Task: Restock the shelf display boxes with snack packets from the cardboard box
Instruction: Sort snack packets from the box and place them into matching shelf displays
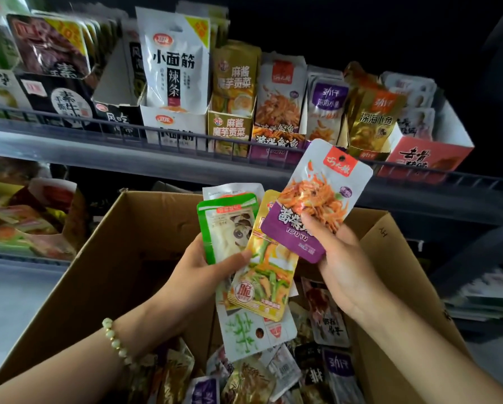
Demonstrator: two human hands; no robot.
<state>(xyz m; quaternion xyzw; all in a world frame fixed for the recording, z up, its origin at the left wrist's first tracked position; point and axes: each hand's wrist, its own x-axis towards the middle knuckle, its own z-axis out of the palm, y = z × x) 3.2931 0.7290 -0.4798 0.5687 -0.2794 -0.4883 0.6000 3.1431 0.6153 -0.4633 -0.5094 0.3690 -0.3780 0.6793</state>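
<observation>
The left hand point(206, 266) reaches up from 7 o'clock with a pale bead bracelet point(117, 341) on the wrist. Its thumb clamps a fan of packets: a green-edged plastic packet point(227, 228), a yellow foil packet point(264, 275), and a white packet with green print point(250, 333) behind them. The right hand point(340, 258) rises from 5 o'clock. Its thumb and fingers pinch the lower edge of a purple-and-white plastic snack packet point(317, 199), which tilts toward 1 o'clock. The 2 hands hover over the open brown cardboard box point(113, 258) of loose packets. A matching purple display box point(273, 144) sits on the grey shelf point(127, 153) at 12 o'clock.
</observation>
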